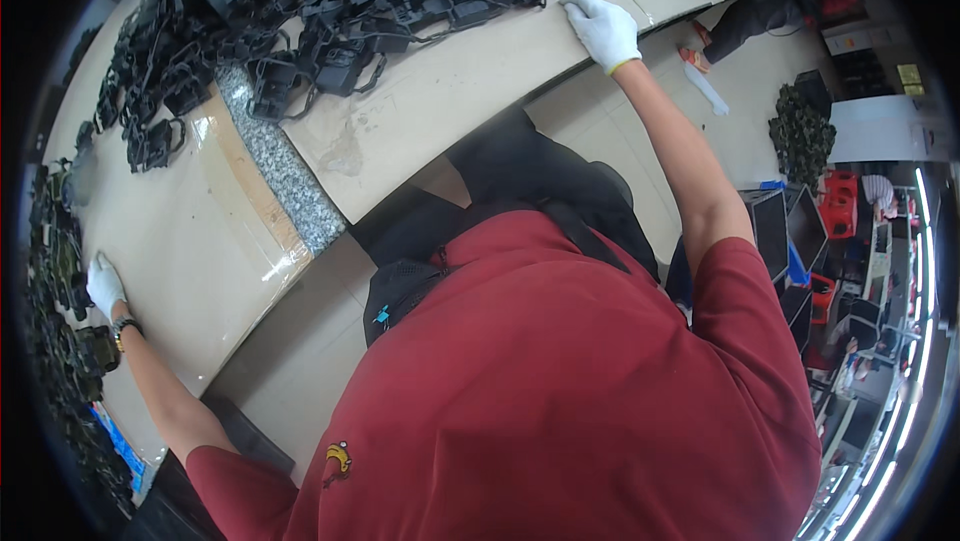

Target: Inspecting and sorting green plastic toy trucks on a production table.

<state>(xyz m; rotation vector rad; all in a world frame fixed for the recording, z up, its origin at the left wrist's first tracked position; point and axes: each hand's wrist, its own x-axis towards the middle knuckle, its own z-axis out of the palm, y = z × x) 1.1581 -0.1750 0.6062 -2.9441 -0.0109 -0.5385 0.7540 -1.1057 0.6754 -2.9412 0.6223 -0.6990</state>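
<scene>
Pale beige counter [450,91] fills the far and left part of the view, curving round the person in the red shirt [560,391], with a speckled grey stone strip [275,166] set across it; the right hand [603,29], in a white glove, rests palm down and nearly flat at the counter's near edge on the far right, fingers spread a little and closed on nothing; just to its left, almost touching the fingertips, begins a big tangled heap of black plastic housings [350,11] with loops and straps, running leftward along the far side of the counter, its long axis following the counter's curve from far right down toward the left; the left hand [103,284], also gloved, with a wristwatch [124,327] below it, lies flat and open on the left end of the counter, holding nothing, right beside a second row of camouflage-patterned housings [55,291] stacked along the left rim; both arms are stretched wide, so I judge the person to be bracing or reaching along the counter with no piece picked up yet; taking one would call for the right hand to slide left and close on the nearest black housing; beyond, on the right, lie floor, monitors and red crates [838,203].
</scene>
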